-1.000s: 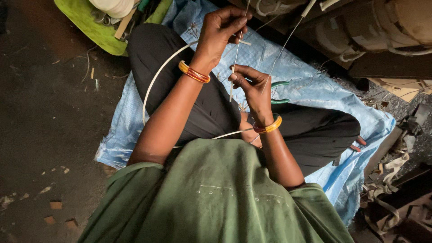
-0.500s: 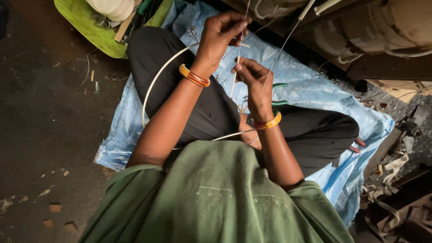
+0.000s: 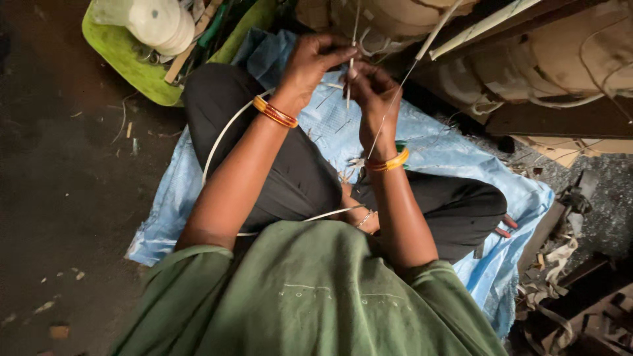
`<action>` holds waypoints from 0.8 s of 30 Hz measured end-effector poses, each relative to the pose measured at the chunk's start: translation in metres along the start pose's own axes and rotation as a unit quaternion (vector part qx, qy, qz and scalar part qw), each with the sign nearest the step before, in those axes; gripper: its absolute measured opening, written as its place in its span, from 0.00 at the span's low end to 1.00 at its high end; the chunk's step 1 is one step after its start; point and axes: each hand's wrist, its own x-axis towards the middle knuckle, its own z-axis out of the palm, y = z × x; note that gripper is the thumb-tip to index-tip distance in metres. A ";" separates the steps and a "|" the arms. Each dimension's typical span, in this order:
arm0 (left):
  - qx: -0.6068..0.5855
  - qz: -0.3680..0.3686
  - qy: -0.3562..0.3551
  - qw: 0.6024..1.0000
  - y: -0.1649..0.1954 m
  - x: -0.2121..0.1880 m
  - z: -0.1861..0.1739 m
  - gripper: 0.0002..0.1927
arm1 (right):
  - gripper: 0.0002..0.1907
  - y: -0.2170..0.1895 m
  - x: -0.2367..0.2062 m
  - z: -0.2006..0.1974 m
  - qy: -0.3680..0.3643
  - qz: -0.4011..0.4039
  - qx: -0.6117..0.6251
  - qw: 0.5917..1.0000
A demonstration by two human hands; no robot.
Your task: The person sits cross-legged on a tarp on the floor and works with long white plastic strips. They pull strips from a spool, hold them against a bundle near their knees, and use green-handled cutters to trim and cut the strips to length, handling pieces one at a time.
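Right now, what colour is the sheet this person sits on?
Light blue sheet, seen best in the head view.

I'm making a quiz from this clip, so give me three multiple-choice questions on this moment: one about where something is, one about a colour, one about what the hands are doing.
1. Where is the green tray?
A. on the person's lap
B. on the floor beyond the knee, upper left
C. under the blue sheet

2. What colour is the sheet the person sits on?
A. blue
B. red
C. white

3. How do the two hands stand?
A. resting flat on the knees
B. one behind the back
C. raised together, pinching a thin pale strip

Answers:
1 B, the green tray lies on the dark floor at the upper left.
2 A, the sheet under the legs is light blue.
3 C, the left hand and the right hand meet in front, fingers closed on the strip.
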 end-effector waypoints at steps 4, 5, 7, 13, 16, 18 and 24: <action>0.025 0.012 0.032 0.999 0.005 0.004 0.003 0.08 | 0.08 -0.004 -0.005 -0.003 -0.022 0.046 -0.047 0.998; 0.027 0.012 0.033 0.999 0.008 0.002 0.005 0.08 | 0.08 -0.005 -0.005 -0.003 -0.021 0.043 -0.044 0.998; 0.033 0.014 0.036 0.999 0.014 -0.004 0.008 0.08 | 0.08 -0.007 -0.003 -0.001 -0.020 0.036 -0.037 0.998; 0.000 -0.027 0.012 1.000 0.026 -0.014 0.010 0.11 | 0.09 -0.013 0.000 0.008 -0.022 0.043 -0.015 0.999; -0.066 -0.085 0.031 0.994 0.026 -0.006 0.008 0.11 | 0.09 -0.014 -0.004 0.010 -0.012 0.061 -0.005 0.998; 0.003 -0.050 0.068 0.996 0.025 0.002 0.008 0.12 | 0.08 -0.014 -0.008 0.010 -0.030 0.063 0.002 0.998; 0.035 0.006 0.084 0.996 0.031 0.001 0.017 0.16 | 0.08 -0.012 -0.013 0.013 -0.029 0.062 0.000 0.998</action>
